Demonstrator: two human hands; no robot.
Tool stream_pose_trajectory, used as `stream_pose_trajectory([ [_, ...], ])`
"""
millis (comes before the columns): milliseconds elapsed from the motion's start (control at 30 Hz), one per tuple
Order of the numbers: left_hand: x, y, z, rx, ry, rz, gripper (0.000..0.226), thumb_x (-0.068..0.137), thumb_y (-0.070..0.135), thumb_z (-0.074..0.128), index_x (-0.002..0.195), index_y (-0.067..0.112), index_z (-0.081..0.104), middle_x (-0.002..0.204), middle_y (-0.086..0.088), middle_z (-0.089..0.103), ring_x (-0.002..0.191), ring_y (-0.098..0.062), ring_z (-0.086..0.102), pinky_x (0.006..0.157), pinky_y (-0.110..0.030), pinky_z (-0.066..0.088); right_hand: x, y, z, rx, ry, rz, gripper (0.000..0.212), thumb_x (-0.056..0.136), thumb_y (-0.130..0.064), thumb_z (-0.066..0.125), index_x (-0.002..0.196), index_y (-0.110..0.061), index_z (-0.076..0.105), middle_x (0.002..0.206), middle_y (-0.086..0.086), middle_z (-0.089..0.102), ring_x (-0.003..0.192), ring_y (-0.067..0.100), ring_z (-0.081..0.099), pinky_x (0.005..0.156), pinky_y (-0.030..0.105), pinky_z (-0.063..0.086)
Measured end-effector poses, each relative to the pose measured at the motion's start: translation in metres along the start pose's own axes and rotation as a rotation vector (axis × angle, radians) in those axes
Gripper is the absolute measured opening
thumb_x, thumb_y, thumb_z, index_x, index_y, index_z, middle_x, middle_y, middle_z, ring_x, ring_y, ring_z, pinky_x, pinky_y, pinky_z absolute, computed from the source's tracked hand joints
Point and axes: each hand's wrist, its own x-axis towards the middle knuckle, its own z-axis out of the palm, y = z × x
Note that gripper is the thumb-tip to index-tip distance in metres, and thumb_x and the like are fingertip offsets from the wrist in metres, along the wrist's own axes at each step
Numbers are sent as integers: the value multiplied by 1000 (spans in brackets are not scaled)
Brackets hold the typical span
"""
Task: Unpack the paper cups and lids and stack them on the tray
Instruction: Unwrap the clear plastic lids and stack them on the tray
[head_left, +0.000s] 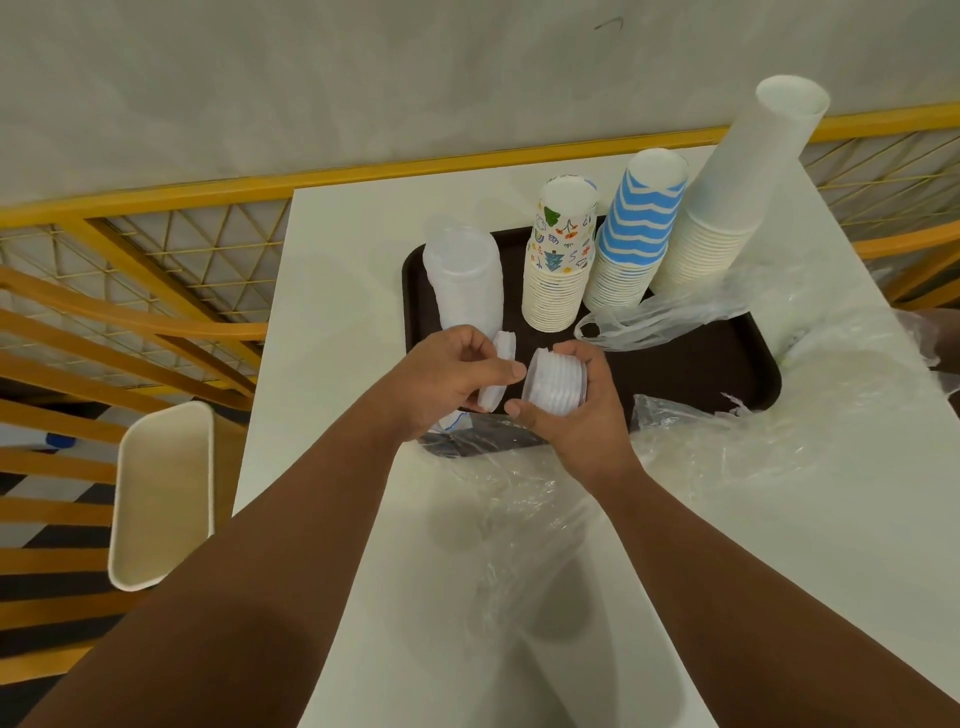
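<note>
From the head view, the left hand (447, 374) pinches a few clear lids (500, 371) and the right hand (576, 410) cups a short lid stack (555, 387), both above the brown tray (727, 364). They look light, thin and slippery; holding by the rims seems safest.

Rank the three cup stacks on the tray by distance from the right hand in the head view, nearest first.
From the right hand, which holds a small stack of lids:
1. Patterned cup stack, just beyond the hand, left of the other two.
2. Blue-striped cup stack, middle, beyond and to the right.
3. Plain white cup stack, tallest, far right at the tray's back corner.
</note>
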Motion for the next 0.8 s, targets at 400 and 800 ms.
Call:
stream_pose_trajectory([
  [400, 21, 77, -39, 882, 409, 425, 71, 72, 41, 79, 131, 20, 46, 123, -3, 57, 104, -22, 53, 80, -29, 40, 0, 1, -1, -120, 43, 7, 72, 71, -27, 86, 118, -41, 35, 106, -34, 37, 101, -3, 45, 77, 6, 35],
  [800, 61, 75, -41, 974, 283, 311, 77, 78, 35, 77, 142, 21, 38, 136, -9, 49, 119, -28, 48, 83, -29, 39, -3, 1, -5, -119, 44, 27, 71, 70, -29, 87, 121, -38, 38, 109, -26, 41, 103, 5, 47, 86, 17, 41],
])
